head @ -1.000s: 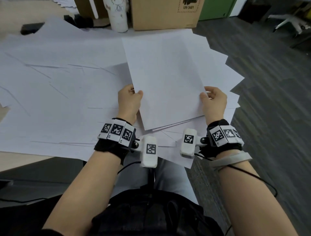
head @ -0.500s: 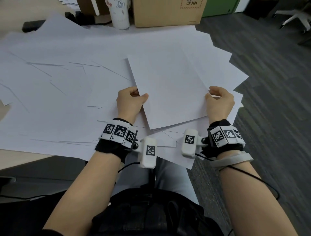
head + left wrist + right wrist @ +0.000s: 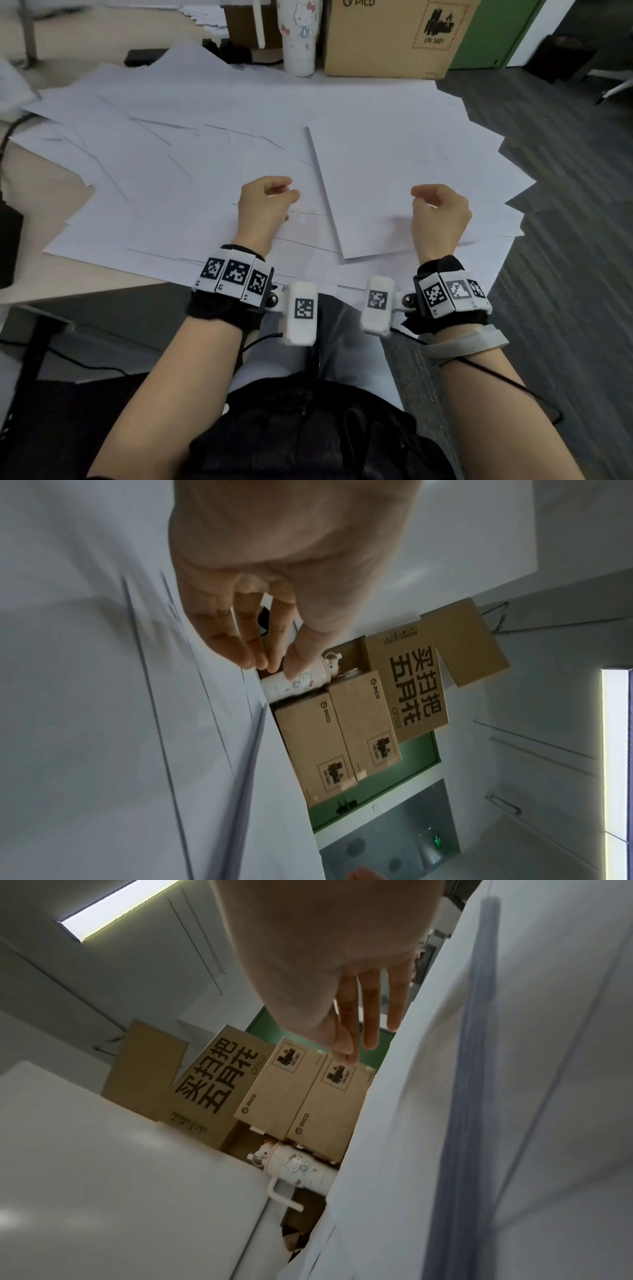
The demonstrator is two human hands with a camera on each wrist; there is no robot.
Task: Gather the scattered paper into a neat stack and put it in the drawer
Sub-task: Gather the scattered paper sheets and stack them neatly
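A small squared stack point(image 3: 404, 192) is seen lying flat on the scattered paper point(image 3: 164, 164) spread over the desk point(image 3: 37, 284), well short of the cartoon tumbler point(image 3: 298, 37) at the far edge. Just left of the stack the left hand point(image 3: 265, 205) is held loosely curled, nothing gripped; over the stack's near right corner the right hand point(image 3: 440, 214) is held the same, empty. Sheets overhanging the desk beyond the stack could be knocked floorward by a careless sweep. No drawer is seen.

A squared stack of white paper point(image 3: 394, 185) lies flat atop loose white sheets point(image 3: 171, 164) fanned across the desk, some overhanging its edge.
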